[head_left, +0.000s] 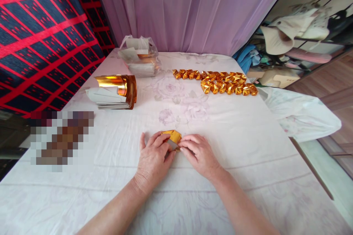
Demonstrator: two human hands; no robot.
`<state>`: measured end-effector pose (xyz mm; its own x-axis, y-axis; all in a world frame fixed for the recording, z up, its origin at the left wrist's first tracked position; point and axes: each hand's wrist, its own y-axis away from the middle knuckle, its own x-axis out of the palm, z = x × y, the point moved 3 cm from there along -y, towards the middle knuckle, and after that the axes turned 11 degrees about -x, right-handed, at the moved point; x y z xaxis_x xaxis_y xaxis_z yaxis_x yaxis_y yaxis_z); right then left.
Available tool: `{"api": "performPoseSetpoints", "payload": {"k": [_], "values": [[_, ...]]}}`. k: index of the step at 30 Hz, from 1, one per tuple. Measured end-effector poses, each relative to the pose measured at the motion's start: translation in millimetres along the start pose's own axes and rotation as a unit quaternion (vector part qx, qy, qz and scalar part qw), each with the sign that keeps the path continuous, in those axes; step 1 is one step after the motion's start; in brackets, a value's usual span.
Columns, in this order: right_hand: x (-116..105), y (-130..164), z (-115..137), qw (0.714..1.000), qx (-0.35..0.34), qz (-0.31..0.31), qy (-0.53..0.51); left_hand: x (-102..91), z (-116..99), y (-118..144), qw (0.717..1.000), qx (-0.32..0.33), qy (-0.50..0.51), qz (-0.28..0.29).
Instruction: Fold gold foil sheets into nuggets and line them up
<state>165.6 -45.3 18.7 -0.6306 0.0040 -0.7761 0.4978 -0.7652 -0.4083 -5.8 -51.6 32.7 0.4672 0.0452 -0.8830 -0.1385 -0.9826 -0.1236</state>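
Observation:
A partly folded sheet of gold foil paper [175,136] lies on the table between my hands, its gold side and a bit of its grey back showing. My left hand [156,154] grips it from the left, fingers bent over its upper edge and thumb along the lower one. At its right corner, the fingertips of my right hand [200,152] pinch the paper. Farther back to the right, folded gold paper pieces [228,87] stand in rows, close together. To the left lies a stack of gold foil sheets [113,99], curled, with pale backs outward.
A clear plastic bag [139,57] with more paper sits at the table's back left. A blurred patch [64,139] covers something at the left edge. A flowered cloth [124,205] covers the table. Shelves with a hat [278,38] stand at right, a purple curtain [176,11] behind.

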Motion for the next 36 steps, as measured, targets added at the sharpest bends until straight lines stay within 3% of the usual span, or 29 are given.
{"api": "performPoseSetpoints", "payload": {"k": [15, 36], "values": [[0.0, 0.8, -2.4, 1.000, 0.017, -0.021, -0.013, 0.1, -2.3, -2.6, 1.000, -0.015, 0.016, -0.007], [0.8, 3.7, 1.9, 0.999, -0.019, -0.018, 0.020, -1.3, -0.6, -0.6, 0.999, -0.002, 0.038, -0.009]]}}
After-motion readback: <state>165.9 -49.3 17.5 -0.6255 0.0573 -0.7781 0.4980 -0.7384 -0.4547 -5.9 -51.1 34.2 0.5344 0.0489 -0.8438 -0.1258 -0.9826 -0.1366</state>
